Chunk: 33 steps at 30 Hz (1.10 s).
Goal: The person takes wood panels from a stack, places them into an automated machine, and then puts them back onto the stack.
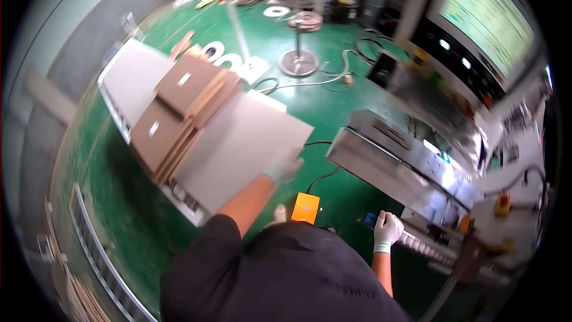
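My left hand (285, 166), in a pale glove, is over the near end of a long light-grey table (250, 137). Motion smears its fingers, and whether it touches the top I cannot tell. Farther along that table lie stacks of flat brown cardboard pieces (189, 83), some with a small white mark. My right hand (388, 228), in a white glove with a greenish cuff, is closed beside the metal machine (393, 161). What its fingers hold, if anything, is hidden. Just left of it is a small blue thing (370, 220).
An orange box (305, 208) sits on the green floor at my feet, with a cable nearby. Beyond the table stand a fan (298, 62) and rolls of white tape (227, 61). A hose (322, 82) crosses the floor. At left is a metal rail (101, 256).
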Tool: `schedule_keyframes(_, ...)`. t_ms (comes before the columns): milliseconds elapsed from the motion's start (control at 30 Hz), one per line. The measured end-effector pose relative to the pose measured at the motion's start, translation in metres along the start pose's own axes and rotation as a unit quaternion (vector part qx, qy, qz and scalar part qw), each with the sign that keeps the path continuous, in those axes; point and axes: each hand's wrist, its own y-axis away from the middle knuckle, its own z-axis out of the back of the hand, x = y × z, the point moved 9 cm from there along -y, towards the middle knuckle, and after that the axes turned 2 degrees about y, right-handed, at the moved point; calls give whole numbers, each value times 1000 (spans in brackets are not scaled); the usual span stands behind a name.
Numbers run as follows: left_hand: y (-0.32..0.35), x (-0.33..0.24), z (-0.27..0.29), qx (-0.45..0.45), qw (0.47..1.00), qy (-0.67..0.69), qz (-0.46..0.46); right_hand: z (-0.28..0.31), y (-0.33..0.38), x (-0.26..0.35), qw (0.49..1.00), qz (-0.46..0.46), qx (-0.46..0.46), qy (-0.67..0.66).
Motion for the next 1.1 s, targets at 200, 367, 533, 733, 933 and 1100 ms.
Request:
schedule_keyframes(200,199,290,174,-503,825,5,258,-21,-8,9,997,-23,65,27)
schedule_keyframes(367,352,370,267,-564,571,20,596,-12,-3,4,995,-78,50,33)
schedule_keyframes(533,416,511,242,-536,608,258,526,-25,-10,14,994,-82,66,28)
schedule_keyframes(733,408,500,212,-490,568,411,518,-26,-11,6,990,-105,81,56)
schedule_keyframes(933,446,389,149,-396,539,620,411,-37,-6,-9,987,-116,109,20)
schedule_keyframes(1100,456,320,98,-398,423,725,370,-43,-11,1,990,-69,72,96)
